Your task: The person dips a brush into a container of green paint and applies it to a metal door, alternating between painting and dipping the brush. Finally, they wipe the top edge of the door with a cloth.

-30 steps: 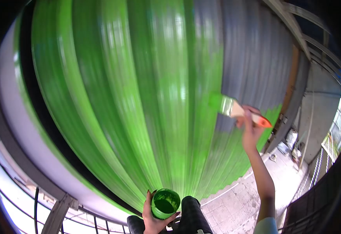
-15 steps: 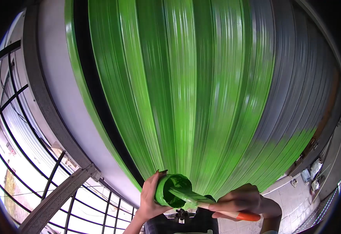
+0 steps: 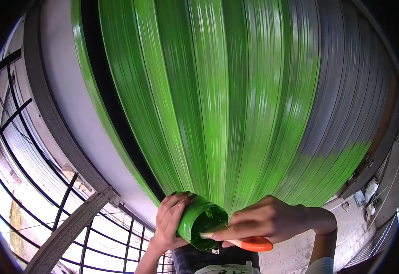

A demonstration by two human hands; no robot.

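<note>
Far left of the frame: black bars (image 3: 65, 201) of a grille against bright light, then a grey beam (image 3: 69, 234) slanting up from the lower left, and a pale wall strip (image 3: 69, 86). Next, a black band (image 3: 108, 91) curving down from the upper left, bordering the ribbed panel (image 3: 208, 114), which fills the centre, coated glossy green. Lower centre: my left hand (image 3: 166, 223) grasps the paint can (image 3: 193, 211), fingers wrapped over its upper side, dark nails at the rim end. The can is green outside and in, tilted so its mouth faces right and toward me; it sits above my dark-clothed lap (image 3: 185, 261). Whether it touches the panel, I cannot tell. Just right of it, the brush (image 3: 254, 244) has its pale end inside the mouth, orange handle end pointing right; bristles hidden within the can. My right hand (image 3: 265, 223) holds the brush, fingers pinched about the handle close to the rim. Light sleeve (image 3: 321, 266) at the lower right, pale tiled floor (image 3: 295, 253) beside it. Upper right: bare grey section (image 3: 345, 82) of the panel, ragged green edge along its lower part.
</note>
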